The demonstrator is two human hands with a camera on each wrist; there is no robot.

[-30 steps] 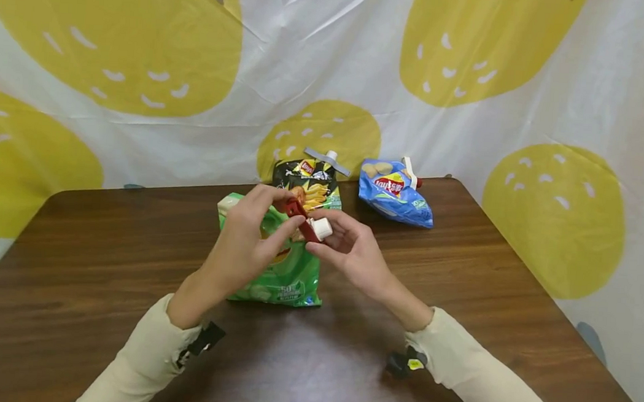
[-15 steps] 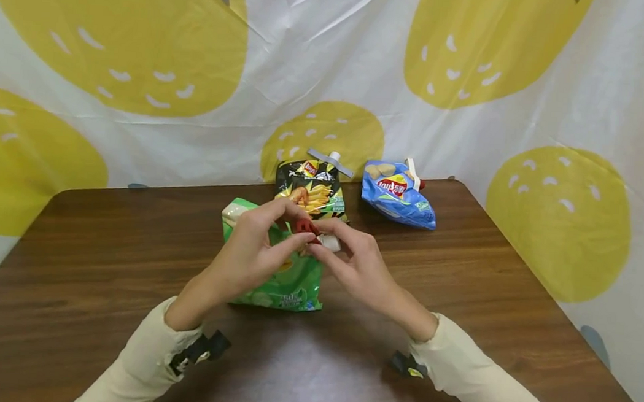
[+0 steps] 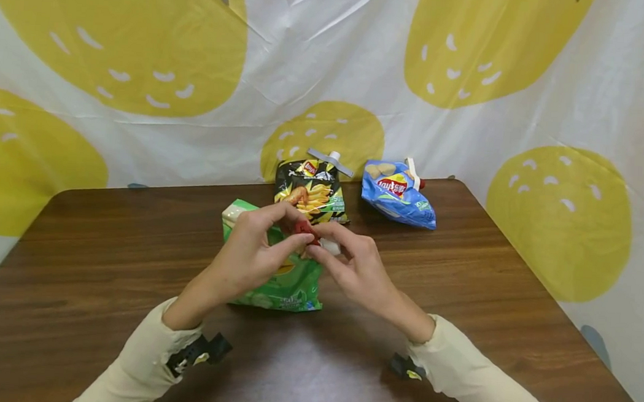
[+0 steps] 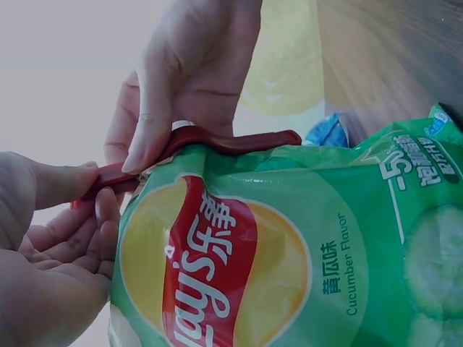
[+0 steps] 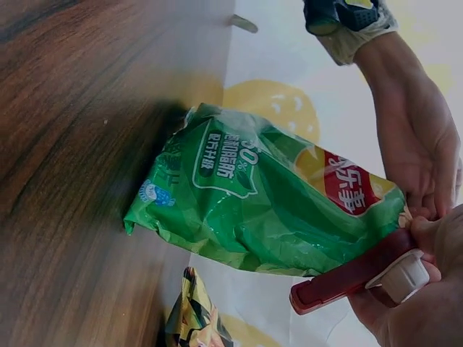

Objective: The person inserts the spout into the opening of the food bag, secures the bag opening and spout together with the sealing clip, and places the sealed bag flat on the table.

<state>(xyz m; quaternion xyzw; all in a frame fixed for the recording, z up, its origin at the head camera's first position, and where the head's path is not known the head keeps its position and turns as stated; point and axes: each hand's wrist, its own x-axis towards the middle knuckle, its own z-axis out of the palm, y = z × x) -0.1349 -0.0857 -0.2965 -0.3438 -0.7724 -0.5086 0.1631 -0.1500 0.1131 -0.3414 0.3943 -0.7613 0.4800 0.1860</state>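
Note:
A green chip bag (image 4: pixel 282 188) stands on the table between both hands, its top gathered at a red bag clip (image 4: pixel 253 143) with a white spout cap (image 5: pixel 405 277). My left hand (image 3: pixel 250 246) pinches one end of the clip between thumb and fingers. With thumb and fingertips, my right hand (image 3: pixel 365 265) holds the clip beside the cap. The clip lies along the bag's top edge in both wrist views. In the head view the hands cover much of the clip and the bag's upper part. Whether the clip is fully fastened cannot be told.
Behind stands a black chip bag (image 3: pixel 297 193) with a grey clip (image 3: pixel 324 158). To its right a blue chip bag (image 3: pixel 396 199) leans with a white clip (image 3: pixel 410 172). A fruit-patterned cloth (image 3: pixel 319 59) hangs behind the brown wooden table (image 3: pixel 130 263).
Both hands have come down a little with the clip, which now shows less between the fingers in the head view. During the last half second they have hardly moved.

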